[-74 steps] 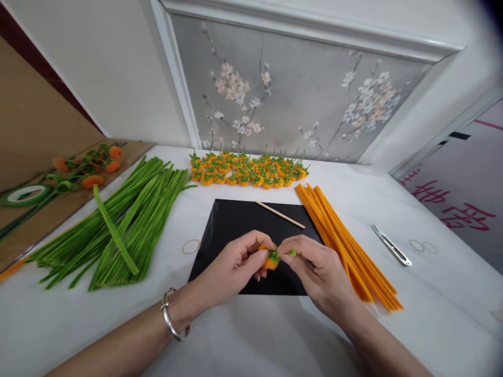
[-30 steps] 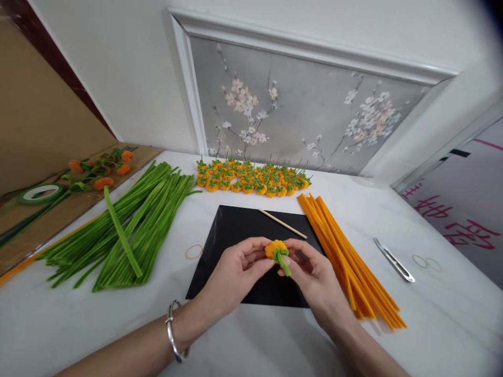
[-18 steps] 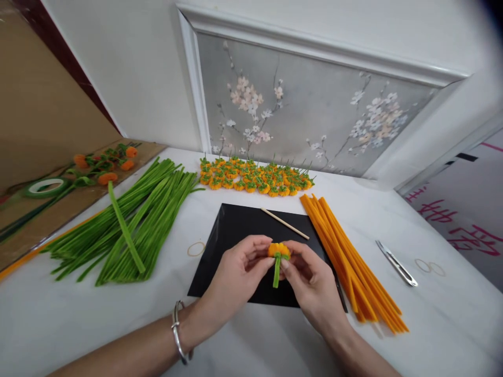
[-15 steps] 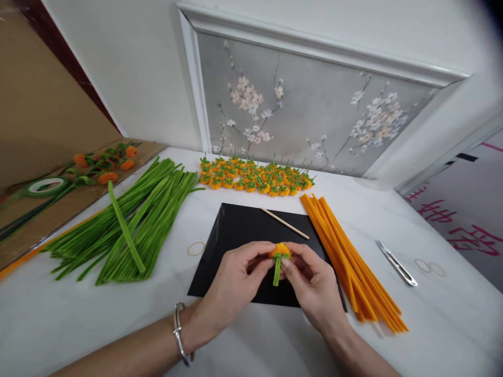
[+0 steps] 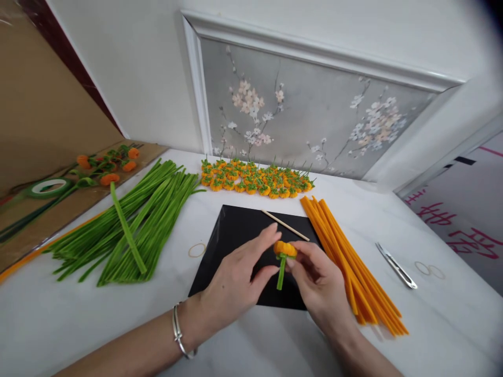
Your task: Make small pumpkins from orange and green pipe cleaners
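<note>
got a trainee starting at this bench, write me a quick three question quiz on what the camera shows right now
1. Multiple choice: what holds the small orange-and-green piece?
A) the left hand alone
B) the right hand alone
C) both hands together

2. True or false: the metal snips lie in among the green fuzzy strips.

3. Fill in the blank: the wooden stick lies on a sheet whose colour is ____.

Key: 1. B. 2. False; the metal snips lie on the white table, to the right of the orange fuzzy strips. 3. Black.
</note>
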`<action>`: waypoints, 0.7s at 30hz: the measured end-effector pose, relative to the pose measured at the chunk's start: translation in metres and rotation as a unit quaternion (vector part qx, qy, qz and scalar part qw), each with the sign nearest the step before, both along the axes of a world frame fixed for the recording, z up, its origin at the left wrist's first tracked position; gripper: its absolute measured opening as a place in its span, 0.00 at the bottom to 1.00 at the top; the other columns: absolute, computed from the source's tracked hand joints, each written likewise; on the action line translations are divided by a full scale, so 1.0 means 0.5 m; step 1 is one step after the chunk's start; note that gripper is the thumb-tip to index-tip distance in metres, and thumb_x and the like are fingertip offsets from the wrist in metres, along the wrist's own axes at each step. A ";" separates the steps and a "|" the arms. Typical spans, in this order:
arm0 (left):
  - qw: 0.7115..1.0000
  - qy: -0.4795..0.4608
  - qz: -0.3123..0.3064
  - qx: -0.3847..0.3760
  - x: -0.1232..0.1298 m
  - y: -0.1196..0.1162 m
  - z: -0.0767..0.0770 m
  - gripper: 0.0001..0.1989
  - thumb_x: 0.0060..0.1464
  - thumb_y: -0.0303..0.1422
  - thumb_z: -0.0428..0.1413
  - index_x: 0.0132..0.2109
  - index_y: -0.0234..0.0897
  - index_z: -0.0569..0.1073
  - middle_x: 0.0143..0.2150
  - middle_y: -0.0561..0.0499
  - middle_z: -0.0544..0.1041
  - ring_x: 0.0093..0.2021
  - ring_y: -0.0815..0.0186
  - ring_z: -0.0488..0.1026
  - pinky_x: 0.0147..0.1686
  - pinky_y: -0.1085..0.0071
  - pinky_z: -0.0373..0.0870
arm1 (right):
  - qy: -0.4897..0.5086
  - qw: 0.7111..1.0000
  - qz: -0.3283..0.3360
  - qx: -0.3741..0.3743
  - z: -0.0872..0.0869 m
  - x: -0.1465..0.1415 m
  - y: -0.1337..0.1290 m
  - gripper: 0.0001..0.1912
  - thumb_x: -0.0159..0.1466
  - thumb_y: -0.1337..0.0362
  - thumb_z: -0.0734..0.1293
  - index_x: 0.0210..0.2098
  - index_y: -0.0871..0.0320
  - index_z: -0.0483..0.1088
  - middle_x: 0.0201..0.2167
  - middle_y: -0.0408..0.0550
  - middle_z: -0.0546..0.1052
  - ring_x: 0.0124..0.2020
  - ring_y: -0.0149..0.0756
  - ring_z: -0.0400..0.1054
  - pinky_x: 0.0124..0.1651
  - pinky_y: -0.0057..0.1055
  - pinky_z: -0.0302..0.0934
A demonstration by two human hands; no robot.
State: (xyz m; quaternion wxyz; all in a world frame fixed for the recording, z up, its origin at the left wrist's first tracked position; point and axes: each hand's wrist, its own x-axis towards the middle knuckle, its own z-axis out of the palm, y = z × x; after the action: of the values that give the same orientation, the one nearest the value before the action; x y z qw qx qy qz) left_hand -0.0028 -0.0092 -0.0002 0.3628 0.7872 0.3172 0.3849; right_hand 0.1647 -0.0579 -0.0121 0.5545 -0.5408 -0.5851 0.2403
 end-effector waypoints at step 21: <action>0.934 -0.140 -0.094 -0.314 0.003 0.017 0.017 0.13 0.53 0.30 0.60 0.47 0.37 0.74 0.43 0.50 0.77 0.44 0.65 0.73 0.46 0.70 0.69 | 0.078 0.991 0.107 -0.023 0.011 0.016 0.000 0.11 0.62 0.67 0.67 0.44 0.50 0.72 0.37 0.45 0.72 0.32 0.29 0.70 0.33 0.25 0.70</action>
State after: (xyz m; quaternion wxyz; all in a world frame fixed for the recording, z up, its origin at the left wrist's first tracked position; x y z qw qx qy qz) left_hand -0.0012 -0.0005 0.0082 0.6670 0.5973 0.2919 0.3362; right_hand 0.1725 -0.0577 -0.0068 0.5570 -0.4674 -0.5890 0.3526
